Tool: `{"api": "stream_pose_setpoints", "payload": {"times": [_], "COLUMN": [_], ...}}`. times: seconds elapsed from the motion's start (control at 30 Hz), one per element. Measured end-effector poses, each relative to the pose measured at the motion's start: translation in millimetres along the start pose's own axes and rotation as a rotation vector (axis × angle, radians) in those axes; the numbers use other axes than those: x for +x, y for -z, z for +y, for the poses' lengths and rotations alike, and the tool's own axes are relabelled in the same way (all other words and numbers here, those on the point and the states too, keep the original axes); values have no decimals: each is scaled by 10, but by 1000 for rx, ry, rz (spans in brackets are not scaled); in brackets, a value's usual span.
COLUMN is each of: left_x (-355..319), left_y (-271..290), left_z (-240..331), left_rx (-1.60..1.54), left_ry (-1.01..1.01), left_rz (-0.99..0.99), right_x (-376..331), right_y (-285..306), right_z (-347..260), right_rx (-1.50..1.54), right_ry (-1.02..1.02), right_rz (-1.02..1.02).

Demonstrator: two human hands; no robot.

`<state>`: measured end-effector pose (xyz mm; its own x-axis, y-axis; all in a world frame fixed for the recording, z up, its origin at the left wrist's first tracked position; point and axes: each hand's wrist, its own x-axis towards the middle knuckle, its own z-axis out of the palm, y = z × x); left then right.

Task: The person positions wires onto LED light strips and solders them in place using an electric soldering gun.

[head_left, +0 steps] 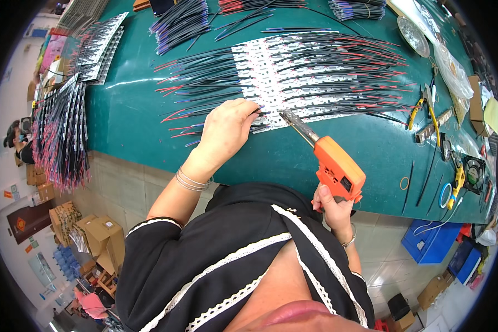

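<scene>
My right hand (333, 209) is closed round the handle of an orange soldering gun (340, 166). The gun's metal tip points up and left, close to the near edge of a sheet of white circuit boards (264, 69). There, my left hand (227, 130) pinches a thin dark wire (260, 108) against the boards, just left of the tip. Whether the tip touches the wire is too small to tell. Rows of black wires (310, 82) with red and blue ends fan out from both sides of the sheet, over the green table (149, 127).
Bundled wires (178, 25) lie along the far side. Wired boards (61, 133) hang over the left table edge. At right are yellow-handled pliers (416, 113), a blue tape roll (445, 195), a small black fan (474, 173) and a clear plastic bag (454, 72). A blue bin (430, 240) stands below.
</scene>
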<state>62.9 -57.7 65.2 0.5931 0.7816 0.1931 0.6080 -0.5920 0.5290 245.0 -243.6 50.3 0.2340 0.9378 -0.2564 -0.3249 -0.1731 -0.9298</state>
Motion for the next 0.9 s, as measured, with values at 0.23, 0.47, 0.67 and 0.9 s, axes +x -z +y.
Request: {"api": "stream_pose_setpoints", "payload": {"times": [0.23,0.47,0.67,0.9], "left_x": [25,40,54,73], "left_y": [44,2,-30,-61], "left_z": [43,-30,-16,-54], "left_rx": [9,88,2,23], "left_ry": [29,-56,27,33], "left_rz": [-65,-45,-84,-83], "right_x": [13,14,0,5], "right_y": [-23,-63,-92,-149], "right_z": [-17,-50,-64,-80], "right_rx": [-9,-37,-44,-27], "right_ry": [-3,-28,-65,-95], "right_rz": [14,23,35,45]}}
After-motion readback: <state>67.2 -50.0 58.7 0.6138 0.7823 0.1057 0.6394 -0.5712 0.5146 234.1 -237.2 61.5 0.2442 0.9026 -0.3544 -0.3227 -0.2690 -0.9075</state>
